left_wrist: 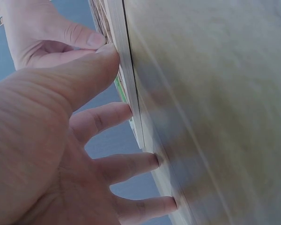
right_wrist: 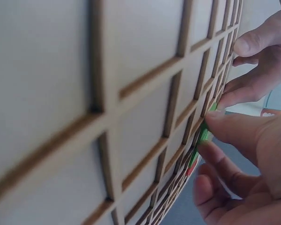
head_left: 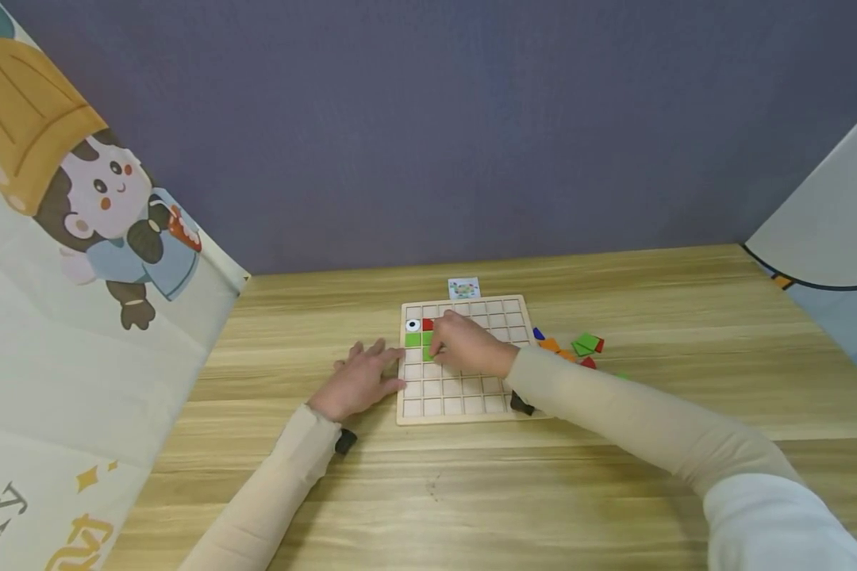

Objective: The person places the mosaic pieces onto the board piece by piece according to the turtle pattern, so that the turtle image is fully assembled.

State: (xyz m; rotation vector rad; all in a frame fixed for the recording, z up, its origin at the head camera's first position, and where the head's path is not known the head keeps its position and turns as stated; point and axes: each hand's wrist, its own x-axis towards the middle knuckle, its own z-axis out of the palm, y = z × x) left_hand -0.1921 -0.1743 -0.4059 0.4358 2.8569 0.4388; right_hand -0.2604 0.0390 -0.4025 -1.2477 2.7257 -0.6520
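Observation:
A wooden grid board (head_left: 451, 408) lies flat on the table. In its left columns sit a white tile with a black-dot eye (head_left: 413, 324), a red tile (head_left: 428, 324) and green tiles (head_left: 413, 339). My right hand (head_left: 467, 345) reaches over the board, thumb and index fingertip pinching a green tile (right_wrist: 204, 135) at the grid's second column. My left hand (head_left: 359, 382) rests beside the board's left edge, fingers spread, with the thumb and index fingertip right at the wooden rim (left_wrist: 126, 61).
A small picture card (head_left: 464, 288) lies behind the board. Right of it are loose pieces: a blue one (head_left: 539, 334), orange ones (head_left: 550, 345), green ones (head_left: 586, 343) and a red one (head_left: 588, 363). A dark grey wall (head_left: 471, 135) stands behind the table.

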